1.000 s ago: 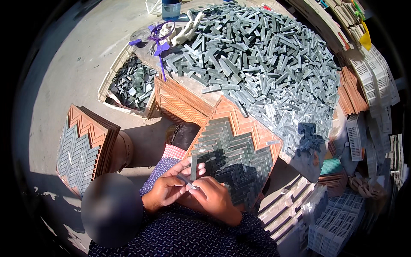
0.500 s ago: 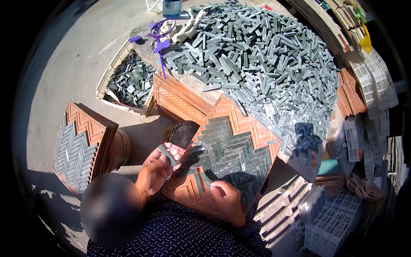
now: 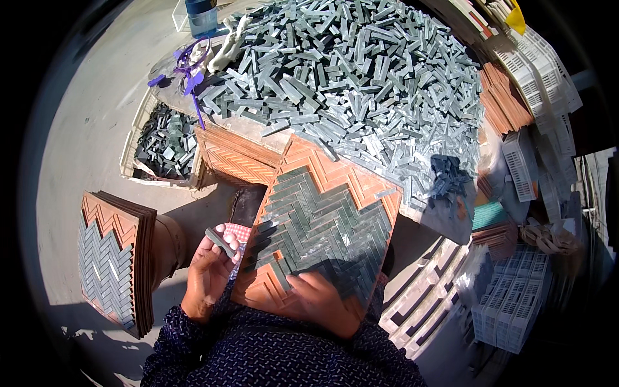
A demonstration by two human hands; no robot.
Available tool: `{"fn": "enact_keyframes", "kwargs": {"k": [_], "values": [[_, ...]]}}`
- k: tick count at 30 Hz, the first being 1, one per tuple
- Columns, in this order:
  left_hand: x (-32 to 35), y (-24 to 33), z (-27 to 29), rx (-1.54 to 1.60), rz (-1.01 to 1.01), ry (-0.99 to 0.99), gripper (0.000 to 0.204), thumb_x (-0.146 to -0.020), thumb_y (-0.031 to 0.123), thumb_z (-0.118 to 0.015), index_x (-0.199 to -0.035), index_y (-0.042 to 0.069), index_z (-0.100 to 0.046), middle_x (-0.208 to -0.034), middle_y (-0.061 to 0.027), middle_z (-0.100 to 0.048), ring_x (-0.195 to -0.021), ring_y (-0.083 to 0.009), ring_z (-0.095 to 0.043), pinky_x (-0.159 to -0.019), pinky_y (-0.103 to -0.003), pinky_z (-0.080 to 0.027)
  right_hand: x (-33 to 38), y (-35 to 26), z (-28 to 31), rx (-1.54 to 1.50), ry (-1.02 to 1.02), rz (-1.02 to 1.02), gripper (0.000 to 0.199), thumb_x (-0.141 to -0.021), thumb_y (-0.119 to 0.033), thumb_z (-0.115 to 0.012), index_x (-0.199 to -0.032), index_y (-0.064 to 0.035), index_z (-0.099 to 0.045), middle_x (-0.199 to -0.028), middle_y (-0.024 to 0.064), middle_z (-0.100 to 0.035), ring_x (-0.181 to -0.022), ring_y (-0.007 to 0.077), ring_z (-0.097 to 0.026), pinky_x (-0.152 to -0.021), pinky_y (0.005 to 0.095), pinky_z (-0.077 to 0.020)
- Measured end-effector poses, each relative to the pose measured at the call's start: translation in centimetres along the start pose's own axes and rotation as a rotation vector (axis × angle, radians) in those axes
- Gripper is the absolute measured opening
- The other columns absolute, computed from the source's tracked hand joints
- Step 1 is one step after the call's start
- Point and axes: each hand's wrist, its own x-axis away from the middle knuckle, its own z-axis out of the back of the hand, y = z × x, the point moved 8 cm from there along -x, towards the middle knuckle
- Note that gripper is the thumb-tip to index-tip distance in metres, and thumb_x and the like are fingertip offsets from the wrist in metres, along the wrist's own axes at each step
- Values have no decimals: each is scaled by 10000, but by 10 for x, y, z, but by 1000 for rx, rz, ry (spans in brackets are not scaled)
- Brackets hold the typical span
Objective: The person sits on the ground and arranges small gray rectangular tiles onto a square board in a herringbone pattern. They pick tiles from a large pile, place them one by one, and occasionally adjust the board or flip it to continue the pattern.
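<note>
In my left hand (image 3: 205,274), a narrow grey-green stone strip tile (image 3: 220,242) is pinched between thumb and fingers, just left of the board's edge. An orange herringbone-grooved template board (image 3: 309,155) lies tilted across my lap. Dark green strip tiles (image 3: 322,213) fill most of its grooves in a zigzag; bare orange grooves show along the far edge and at the near left corner. My right hand (image 3: 322,300) rests on the near part of the board, fingers curled together, their tips beside a single strip (image 3: 280,274). Whatever those fingers hold is hidden.
Beyond the board spreads a big heap of loose strip tiles (image 3: 361,71). A cream crate (image 3: 132,145) of tile pieces stands at left, near a stack of tiled boards (image 3: 109,258). Purple cord (image 3: 193,80) lies beside a blue-capped bottle (image 3: 202,19). Right are a pallet (image 3: 425,297) and white crates (image 3: 512,297).
My left hand has drawn down and away from the board, still with the strip tile. The right hand stays at the board's near side. The whole view has shifted.
</note>
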Motion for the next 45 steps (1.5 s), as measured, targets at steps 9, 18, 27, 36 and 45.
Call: {"fn": "enact_keyframes", "kwargs": {"k": [9,18,27,36,45], "values": [[4,-13,-17,-116,54,-87,368,-919,89,-540,-1276,41,-469,-1119,-108,-599,-1019,-218,-599,-902,-353,-501,-26,-7,10,-47,16,80,443,-644,-163,-753,-1026,19,-624,-899,121,-580,-796,285,-580,-690,343,-494],[8,-24,-22,-162,107,-123,331,-939,93,-519,-1262,37,-479,-1110,-116,-609,-1030,-230,-601,-923,-370,-490,-27,8,-2,-61,-25,23,356,-750,-40,-616,-1103,5,-606,-944,107,-574,-867,278,-569,-730,351,-500],[15,-39,-35,-229,178,-166,346,-940,58,-511,-1284,49,-474,-1253,-146,-543,-1143,-263,-558,-945,-372,-468,-23,1,18,-155,29,18,327,-783,-69,-640,-1101,-4,-597,-905,119,-584,-829,282,-586,-703,364,-497],[22,-58,-113,-1570,-260,-710,511,-833,34,-607,-1326,36,-473,-1379,-157,-464,-1292,-325,-421,-1068,-416,-322,12,26,29,-698,75,-387,157,-826,-114,-692,-873,-2,-593,-869,84,-576,-767,166,-562,-667,289,-455],[-48,-57,-86,-2345,-647,-607,796,-826,470,-563,-1437,32,-302,-1494,-132,-306,-1387,-287,-271,-1130,-476,-184,49,54,44,-805,283,-504,163,-845,-110,-679,-888,-4,-563,-826,28,-527,-735,79,-471,-647,236,-411]]}}
